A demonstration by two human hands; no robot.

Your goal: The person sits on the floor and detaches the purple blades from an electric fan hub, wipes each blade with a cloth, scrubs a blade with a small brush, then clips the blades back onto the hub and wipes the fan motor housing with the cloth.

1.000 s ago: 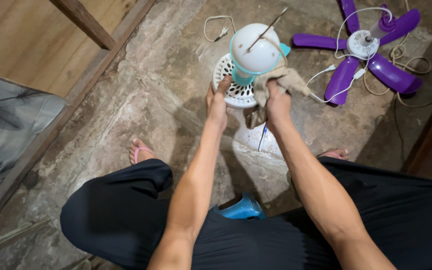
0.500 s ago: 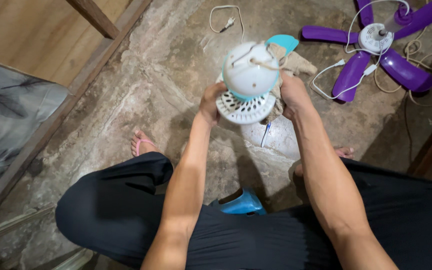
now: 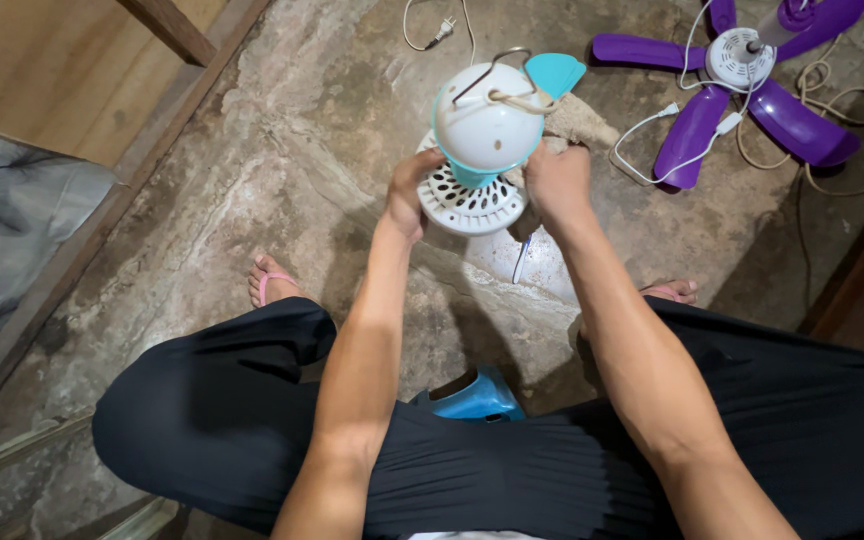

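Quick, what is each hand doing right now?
Left hand: closed on the white fan motor.
Right hand: closed, holding a rag against the motor.

White and teal fan motor (image 3: 487, 130) in my hands, purple-bladed fan (image 3: 742, 75) nearby, mottled grey-brown floor (image 3: 282, 170), my black trousers (image 3: 212, 420), pink sandal strap (image 3: 274, 282).

Both arms are bare from the near edge of the view out to the left hand (image 3: 410, 192) and the right hand (image 3: 557, 180); no sleeve, watch or ring shows on either. The legs are covered by loose black trousers (image 3: 212, 420), plain and softly creased, gathered into fine folds at the lap. On the left foot (image 3: 270, 280) a thin pink strap crosses the toes, likely a sandal. The right foot (image 3: 670, 292) is mostly hidden by the trouser leg.
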